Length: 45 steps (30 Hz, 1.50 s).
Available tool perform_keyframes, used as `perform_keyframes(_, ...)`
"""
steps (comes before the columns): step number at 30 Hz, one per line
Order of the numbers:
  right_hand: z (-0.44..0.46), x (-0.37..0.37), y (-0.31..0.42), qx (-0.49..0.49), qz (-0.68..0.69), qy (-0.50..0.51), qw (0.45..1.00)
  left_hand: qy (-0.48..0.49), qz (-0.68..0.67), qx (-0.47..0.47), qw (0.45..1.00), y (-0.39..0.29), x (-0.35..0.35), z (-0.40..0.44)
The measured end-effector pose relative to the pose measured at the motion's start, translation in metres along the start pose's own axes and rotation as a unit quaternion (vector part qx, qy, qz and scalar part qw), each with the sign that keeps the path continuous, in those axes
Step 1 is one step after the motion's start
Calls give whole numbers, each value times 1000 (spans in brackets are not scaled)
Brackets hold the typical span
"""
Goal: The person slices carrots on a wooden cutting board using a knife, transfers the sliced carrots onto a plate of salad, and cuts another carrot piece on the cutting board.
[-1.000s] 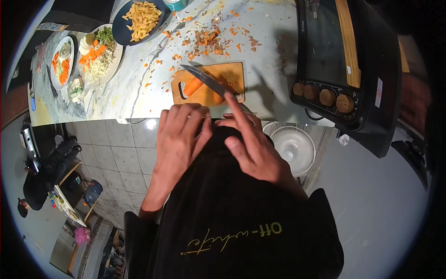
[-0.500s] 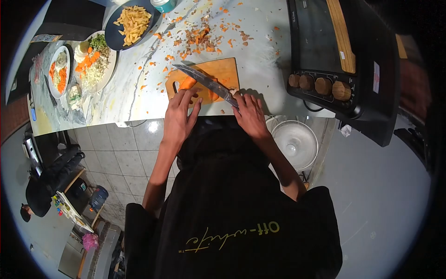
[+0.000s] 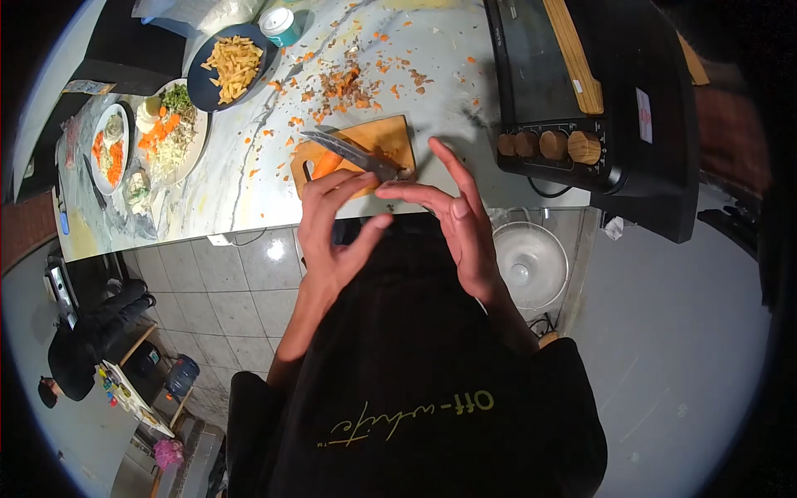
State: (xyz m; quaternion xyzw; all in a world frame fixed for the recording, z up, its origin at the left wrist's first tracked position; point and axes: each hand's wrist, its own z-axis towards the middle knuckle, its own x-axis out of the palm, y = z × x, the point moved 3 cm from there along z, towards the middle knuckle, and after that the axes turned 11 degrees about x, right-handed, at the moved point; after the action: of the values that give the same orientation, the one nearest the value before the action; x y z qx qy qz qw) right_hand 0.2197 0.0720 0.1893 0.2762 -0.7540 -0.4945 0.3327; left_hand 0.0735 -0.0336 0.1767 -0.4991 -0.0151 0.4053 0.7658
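Note:
My left hand [image 3: 330,228] is raised over the near edge of a wooden cutting board [image 3: 386,133], thumb and fingers apart and nothing held. Beside it my right hand [image 3: 466,228] is also empty, its fingers stretched out. One of its fingers points at the left hand's fingertips; whether they touch I cannot tell. A knife [image 3: 344,149] lies diagonally across the board, its handle mostly hidden behind the hands. Under and beside the blade is a peeled carrot [image 3: 326,163], partly covered by the knife and left fingers. Small orange bits lie on the board.
Peelings [image 3: 344,87] are scattered beyond the board. To the left stand a dark pan [image 3: 198,87] of cut fries, a plate [image 3: 202,133] of chopped vegetables and a smaller oval plate [image 3: 125,124]. An oven [image 3: 573,100] sits on the right, a bucket [image 3: 531,264] below the counter.
My right hand has let go of the knife, lifted and turned with fingers spread. My left hand has come off the carrot and risen slightly. The knife now rests on the board.

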Motion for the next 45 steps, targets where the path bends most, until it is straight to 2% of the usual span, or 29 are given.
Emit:
perform_keyframes(2,-4,6,9,-20,-37,23,999,15,15,38,999,-16,-1,15)
perform_keyframes(6,-14,15,27,4,-41,39,998,40,41,125,991,-21,0,21)
perform_keyframes(14,-14,17,31,-43,-54,40,997,36,33,89,995,-24,-6,16)
perform_keyframes(16,-12,7,19,10,-99,22,995,53,86,118,988,-16,-15,17)
perform_keyframes(17,0,-7,-19,-40,-123,-6,992,36,91,62,993,-15,-22,21)
perform_keyframes(18,5,-17,-27,55,-190,-59,978,-1,99,27,995,3,-28,14)
perform_keyframes(20,13,-45,-91,16,-400,-171,900,-8,106,-27,994,30,-44,5)
perform_keyframes(21,14,-54,-113,13,-399,-174,900,-13,114,-51,992,37,-46,5)
perform_keyframes(23,14,-63,-149,28,-548,-171,818,-1,120,-91,989,56,-47,-3)
perform_keyframes(24,17,-64,-161,27,-546,-174,819,16,116,-106,987,68,-48,-10)
perform_keyframes(27,22,-64,-184,41,-621,-140,770,94,110,-101,984,91,-41,-24)
perform_keyframes(29,25,-66,-190,53,-614,-140,775,126,97,-83,984,107,-35,-28)
perform_keyframes(34,13,-67,-195,53,-603,-152,782,120,77,-34,989,135,-26,-19)
perform_keyframes(36,1,-57,-185,-80,-573,-196,792,111,78,-17,991,145,-23,-21)
perform_keyframes(37,-4,-51,-181,-79,-574,-195,791,135,72,55,987,146,-18,-21)
perform_keyframes(39,-8,-45,-176,63,-488,-217,843,173,51,169,969,152,-4,-27)
perform_keyframes(40,-11,-39,-168,65,-487,-220,843,228,67,172,956,148,3,-27)
perform_keyframes(42,-21,-34,-164,172,-406,-251,862,305,134,139,932,137,23,-25)
perform_keyframes(45,-36,-28,-179,184,-342,-281,877,344,174,150,911,149,50,-31)
